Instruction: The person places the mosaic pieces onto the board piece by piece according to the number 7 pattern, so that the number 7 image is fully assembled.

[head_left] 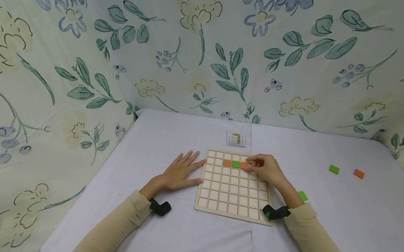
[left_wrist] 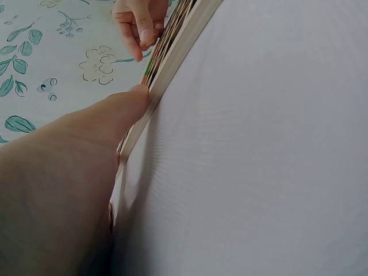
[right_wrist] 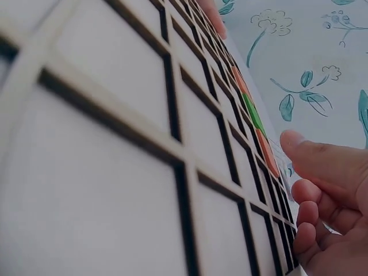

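A square wooden grid board [head_left: 232, 217] lies on the white cloth. In its second row from the back sit an orange tile [head_left: 227, 163], a green tile [head_left: 235, 164] and another orange tile [head_left: 244, 165], side by side. My right hand [head_left: 267, 170] is over the board with its fingertips right by the right-hand orange tile. The right wrist view shows its thumb [right_wrist: 313, 152] apart from the curled fingers, with nothing between them. Fingers spread, my left hand [head_left: 183, 173] rests on the cloth, its thumb [left_wrist: 129, 106] and a fingertip at the board's left edge.
Behind the board lies a small card [head_left: 236, 138] printed with a coloured grid. To the right are a loose green tile [head_left: 334, 169] and a loose orange tile [head_left: 359, 173]. Another green tile [head_left: 302, 196] is partly hidden by my right forearm. Flowered cloth [head_left: 198, 82] hangs behind the table.
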